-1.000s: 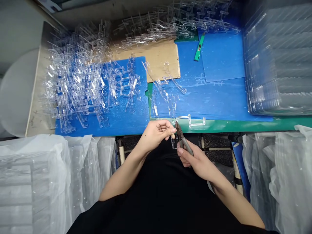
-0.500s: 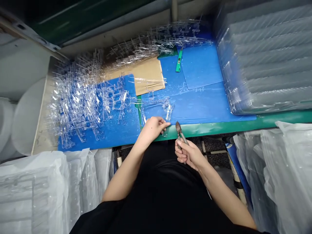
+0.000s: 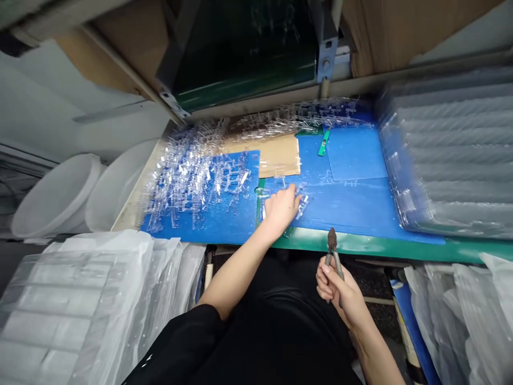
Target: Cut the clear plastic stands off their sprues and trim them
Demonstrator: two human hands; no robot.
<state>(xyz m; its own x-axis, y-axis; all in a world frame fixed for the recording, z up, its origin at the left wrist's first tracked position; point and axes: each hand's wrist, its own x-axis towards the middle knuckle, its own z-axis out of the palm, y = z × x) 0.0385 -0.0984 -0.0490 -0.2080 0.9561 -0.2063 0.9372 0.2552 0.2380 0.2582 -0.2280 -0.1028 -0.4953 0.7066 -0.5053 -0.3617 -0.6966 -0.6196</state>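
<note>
Blue board (image 3: 344, 208), left hand (image 3: 280, 208) on clear plastic (image 3: 302, 206), right hand (image 3: 339, 289) gripping pliers (image 3: 332, 251)

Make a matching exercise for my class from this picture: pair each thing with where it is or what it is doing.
Column one:
1. Left hand
2. Right hand
3. Green knife
4. Heap of clear plastic pieces

Column two:
A. Lying on the blue sheet
B. Gripping cutters below the bench edge
C. Spread over the left end of the bench
D. Reaching onto the blue sheet beside loose clear pieces

Right pairs: 1-D, 2-B, 3-A, 4-C.
</note>
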